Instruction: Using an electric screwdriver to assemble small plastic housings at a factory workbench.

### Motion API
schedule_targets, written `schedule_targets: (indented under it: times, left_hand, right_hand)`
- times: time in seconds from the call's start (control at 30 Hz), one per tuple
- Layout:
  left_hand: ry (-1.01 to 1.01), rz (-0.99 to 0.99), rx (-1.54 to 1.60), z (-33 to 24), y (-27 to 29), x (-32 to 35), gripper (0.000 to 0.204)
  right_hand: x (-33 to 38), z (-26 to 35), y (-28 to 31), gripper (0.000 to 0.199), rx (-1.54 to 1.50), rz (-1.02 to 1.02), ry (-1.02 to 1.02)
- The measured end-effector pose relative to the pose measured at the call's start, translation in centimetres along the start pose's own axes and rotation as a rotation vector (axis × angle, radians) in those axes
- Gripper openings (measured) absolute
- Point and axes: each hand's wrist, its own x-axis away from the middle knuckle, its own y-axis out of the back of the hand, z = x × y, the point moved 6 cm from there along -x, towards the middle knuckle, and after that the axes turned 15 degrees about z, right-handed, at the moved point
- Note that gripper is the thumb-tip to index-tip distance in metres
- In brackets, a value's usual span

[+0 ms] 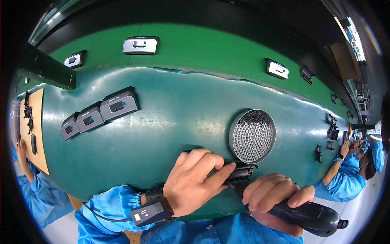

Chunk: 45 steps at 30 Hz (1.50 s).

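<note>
Green bench (170,122): L hand (195,179) pins small black ribbed part (240,173).

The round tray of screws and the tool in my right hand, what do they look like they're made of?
The round tray looks like dull grey metal, judging by its matte sheen, though painted plastic is possible. The screws glint like bright steel. The power screwdriver in the right hand seems black moulded plastic, smooth and slightly glossy.

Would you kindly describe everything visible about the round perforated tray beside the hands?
The round tray is a shallow grey metal-looking disc with a raised rim, its face a dense grid of small holes, many seemingly holding small screws. It lies on the green bench, just beyond the black part that the left hand pins down. Neither hand touches it; the black part's far edge comes close to its rim.
</note>
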Motion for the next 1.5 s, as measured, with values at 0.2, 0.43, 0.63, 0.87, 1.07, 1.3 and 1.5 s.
schedule_targets:
  times: [0.2, 0.43, 0.63, 0.87, 1.07, 1.3, 1.5]
  left_hand:
    - [-0.006, -0.016, -0.014, 0.4, 0.0, 0.5, 0.055]
    - [-0.018, -0.024, -0.042, -0.1, 0.3, 0.3, 0.056]
    - [-0.044, -0.059, -0.111, -2.2, 1.9, 0.6, 0.053]
    - [-0.016, 0.006, -0.124, -6.2, 3.3, 1.8, 0.054]
    - [0.016, -0.016, -0.187, -9.9, 3.3, 0.9, 0.044]
    - [-0.159, -0.157, -0.015, -11.5, 0.9, 0.1, 0.045]
    - [-0.456, -0.245, 0.075, -16.4, 2.0, 0.7, 0.036]
  right_hand:
    - [0.5, -1.0, -0.6, 0.055, 0.001, 0.003, -0.036]
    - [-1.0, -0.3, -1.8, 0.061, -0.047, 0.233, -0.085]
    - [-1.7, 1.1, -2.8, 0.040, 0.021, 0.402, -0.040]
    - [-3.5, 6.4, -1.6, 0.053, -0.177, -0.005, -0.132]
    - [-4.9, 9.7, 8.2, 0.059, -0.079, -0.326, -0.011]
    - [-4.4, 9.6, 18.3, 0.058, 0.056, -0.636, -0.062]
    - [-3.4, 9.1, 22.5, 0.053, 0.033, -0.846, -0.178]
